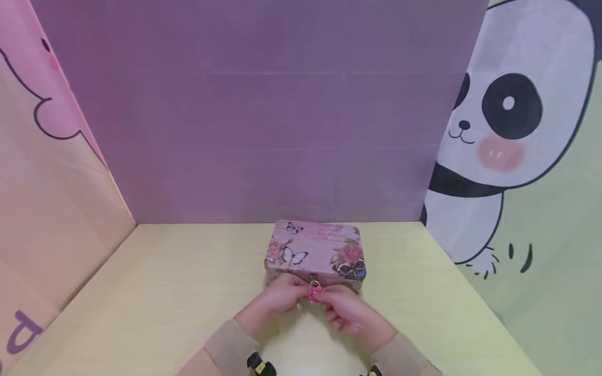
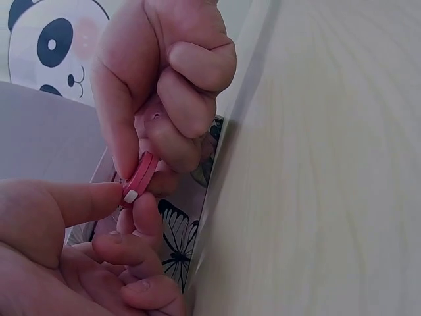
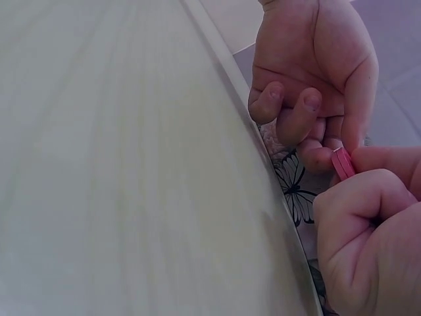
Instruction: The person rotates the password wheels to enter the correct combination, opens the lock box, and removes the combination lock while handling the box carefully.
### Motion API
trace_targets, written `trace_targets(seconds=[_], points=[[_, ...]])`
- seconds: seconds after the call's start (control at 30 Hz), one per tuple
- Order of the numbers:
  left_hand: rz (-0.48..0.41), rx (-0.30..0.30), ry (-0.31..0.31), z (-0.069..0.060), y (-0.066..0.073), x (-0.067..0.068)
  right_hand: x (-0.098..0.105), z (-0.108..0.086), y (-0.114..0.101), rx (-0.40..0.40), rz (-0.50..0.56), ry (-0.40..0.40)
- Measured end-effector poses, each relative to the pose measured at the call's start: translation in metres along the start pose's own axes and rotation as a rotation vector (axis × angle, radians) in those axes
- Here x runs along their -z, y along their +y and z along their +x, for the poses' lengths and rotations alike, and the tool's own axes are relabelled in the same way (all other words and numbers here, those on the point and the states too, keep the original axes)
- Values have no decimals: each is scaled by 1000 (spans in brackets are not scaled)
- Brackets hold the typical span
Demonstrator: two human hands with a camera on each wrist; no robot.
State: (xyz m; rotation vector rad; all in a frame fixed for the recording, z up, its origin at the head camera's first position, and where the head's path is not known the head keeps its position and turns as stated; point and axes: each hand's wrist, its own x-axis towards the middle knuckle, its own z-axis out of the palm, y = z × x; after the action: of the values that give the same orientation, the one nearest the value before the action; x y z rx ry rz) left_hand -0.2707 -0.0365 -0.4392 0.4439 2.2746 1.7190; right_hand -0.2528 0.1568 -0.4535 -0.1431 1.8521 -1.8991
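Note:
A pink tin box [image 1: 317,248] printed with butterflies and flowers lies flat on the table. From the clasp at its front hangs a small pink padlock [image 1: 315,294] with a metal shackle. My left hand [image 1: 284,292] pinches the padlock's left side between thumb and fingers. On the other side, my right hand [image 1: 344,307] grips it between thumb and curled forefinger. In the left wrist view a small white part shows at one end of the padlock [image 2: 143,174]. From the right wrist view, much of the padlock [image 3: 343,163] is hidden by the fingers.
The pale wooden table [image 1: 188,282] stretches to both sides of the box. A purple panel [image 1: 282,115] stands behind it. At the right is a wall with a panda drawing [image 1: 512,104], at the left a peach wall [image 1: 51,198].

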Motion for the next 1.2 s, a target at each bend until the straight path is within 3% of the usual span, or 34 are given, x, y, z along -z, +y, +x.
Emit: trace_targets(seconds=[0.3, 0.83, 1.2], points=[[3, -24, 3, 3, -1, -1, 2, 1, -2, -38, 25, 25], [-12, -2, 2, 2, 0, 0, 0, 1, -2, -12, -15, 12], [21, -33, 13, 3, -5, 0, -1, 1, -2, -8, -35, 2]])
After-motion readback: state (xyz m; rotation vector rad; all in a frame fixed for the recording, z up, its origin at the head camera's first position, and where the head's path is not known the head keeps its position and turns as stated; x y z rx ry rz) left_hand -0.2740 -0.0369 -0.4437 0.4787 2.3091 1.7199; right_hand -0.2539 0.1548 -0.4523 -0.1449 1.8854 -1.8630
